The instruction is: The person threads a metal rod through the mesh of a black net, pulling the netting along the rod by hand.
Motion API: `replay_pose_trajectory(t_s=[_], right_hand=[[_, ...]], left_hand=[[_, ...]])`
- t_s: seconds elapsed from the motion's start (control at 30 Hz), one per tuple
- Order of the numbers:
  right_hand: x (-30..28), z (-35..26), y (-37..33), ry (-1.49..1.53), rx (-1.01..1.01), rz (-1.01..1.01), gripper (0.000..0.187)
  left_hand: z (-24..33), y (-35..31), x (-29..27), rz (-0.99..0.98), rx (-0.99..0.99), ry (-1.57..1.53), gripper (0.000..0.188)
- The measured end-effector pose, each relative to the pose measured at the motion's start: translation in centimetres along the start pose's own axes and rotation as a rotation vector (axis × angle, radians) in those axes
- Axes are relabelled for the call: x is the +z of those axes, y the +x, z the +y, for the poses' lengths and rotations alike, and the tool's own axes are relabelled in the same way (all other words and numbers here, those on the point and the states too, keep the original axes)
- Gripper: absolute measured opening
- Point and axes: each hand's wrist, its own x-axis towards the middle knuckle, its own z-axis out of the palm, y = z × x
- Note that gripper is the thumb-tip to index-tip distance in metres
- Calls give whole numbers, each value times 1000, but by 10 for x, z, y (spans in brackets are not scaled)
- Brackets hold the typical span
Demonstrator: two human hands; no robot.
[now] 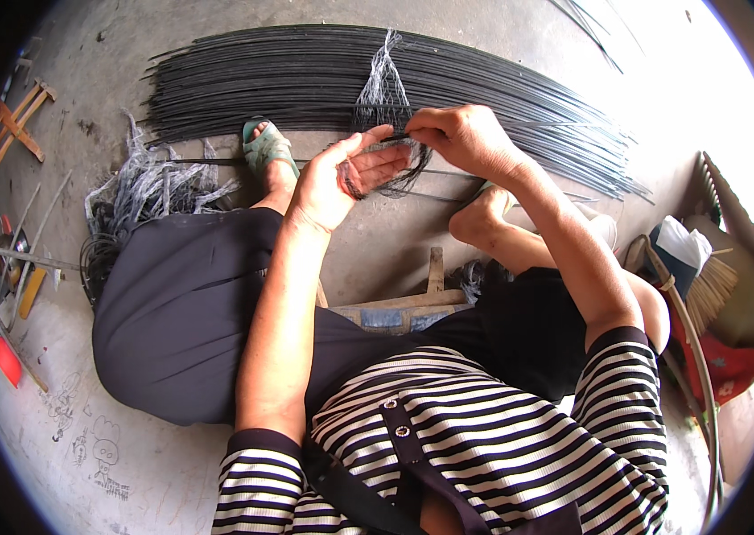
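Note:
In front of my knees my left hand is turned palm up, its fingers stretched out and slightly curled. Dark strands lie in its palm, and its thumb presses on a thin black cord. My right hand pinches the same cord between thumb and fingertips, close to the left fingertips. Loose black strands hang in a loop below the pinch. A pale grey mesh net spreads beyond my hands, over a wide bundle of thin black rods. Where net and cord meet is partly hidden by my fingers.
A heap of grey netting lies by my left knee. A small wooden stool stands far left. Under me shows a low wooden seat. On the right are a straw broom and a red bag.

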Motion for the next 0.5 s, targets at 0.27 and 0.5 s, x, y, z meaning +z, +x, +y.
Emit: replay_pose_trajectory(t_s=[0.27,0.5], right_hand=[[6,-18,-5,530,-54,-72,23],[7,16,1,118,-60,20,18]], left_hand=[[-1,4,-14,12,19,62,56],[2,-1,2,91,7,151,59]])
